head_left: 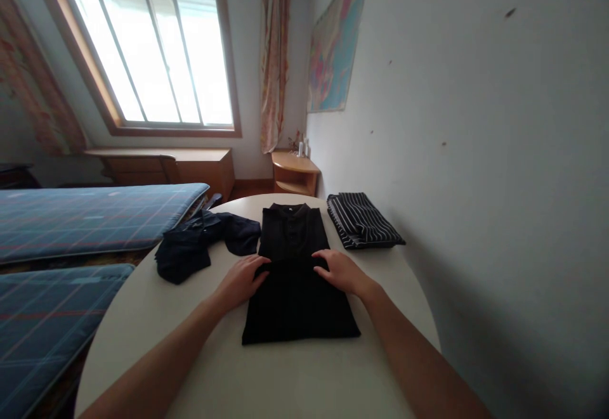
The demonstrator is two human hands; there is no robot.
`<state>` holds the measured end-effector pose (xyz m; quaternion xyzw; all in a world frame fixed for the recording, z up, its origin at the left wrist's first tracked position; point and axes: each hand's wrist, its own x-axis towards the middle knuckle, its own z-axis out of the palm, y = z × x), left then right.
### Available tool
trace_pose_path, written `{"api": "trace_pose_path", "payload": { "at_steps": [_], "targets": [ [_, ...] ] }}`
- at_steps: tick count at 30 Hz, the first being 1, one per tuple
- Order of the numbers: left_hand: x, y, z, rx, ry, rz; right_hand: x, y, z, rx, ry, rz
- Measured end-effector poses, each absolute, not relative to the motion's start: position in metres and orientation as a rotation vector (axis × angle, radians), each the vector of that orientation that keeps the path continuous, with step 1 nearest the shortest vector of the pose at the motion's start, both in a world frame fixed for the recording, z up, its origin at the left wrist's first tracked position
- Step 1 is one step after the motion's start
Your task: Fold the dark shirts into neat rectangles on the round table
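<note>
A black buttoned-collar shirt (299,305) lies flat on the round white table (304,374), its sides tucked into a narrow shape. Its collar points away from me, and a darker layer of cloth covers the lower part up to an edge across the middle. My left hand (242,279) rests at the left end of that edge, thumb and fingers apart. At the right end, my right hand (341,271) touches the cloth in the same way, its thumb separate from the fingers. Neither hand visibly grips the fabric.
Crumpled dark navy clothing (188,248) lies left of the shirt. A folded black-and-white striped garment (364,221) sits at the table's right edge, near the wall (476,184). Plaid mattresses (85,219) are on the left, and a corner shelf (295,164) stands beyond the table.
</note>
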<state>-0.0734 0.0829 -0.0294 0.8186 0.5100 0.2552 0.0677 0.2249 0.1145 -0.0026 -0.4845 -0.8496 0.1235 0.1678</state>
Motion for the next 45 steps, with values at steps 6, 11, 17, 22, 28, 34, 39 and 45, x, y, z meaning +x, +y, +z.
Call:
{"api": "trace_pose_path", "payload": {
  "at_steps": [6,11,17,22,28,34,39,45],
  "targets": [
    [-0.077,0.062,-0.007,2.507,1.472,0.582,0.231,0.093,0.022,-1.387,-2.520,0.603],
    [-0.075,0.051,0.000,2.621,1.427,0.450,0.230,0.077,0.033,-1.398,-2.582,0.686],
    [-0.073,0.057,-0.002,2.654,1.454,0.690,0.230,0.079,0.033,-1.372,-2.517,0.485],
    [-0.072,0.079,-0.019,2.578,1.579,0.962,0.231,0.101,0.020,-1.311,-2.279,0.270],
    [-0.069,0.090,-0.034,2.499,1.568,0.856,0.231,0.121,-0.002,-1.340,-2.395,0.323],
    [-0.069,0.068,-0.011,2.498,1.552,0.683,0.234,0.104,0.011,-1.389,-2.494,0.460],
    [-0.072,0.054,-0.001,2.521,1.495,0.600,0.235,0.084,0.026,-1.361,-2.549,0.586],
    [-0.072,0.065,-0.007,2.475,1.631,0.902,0.231,0.088,0.030,-1.231,-2.363,0.421]
  ]
}}
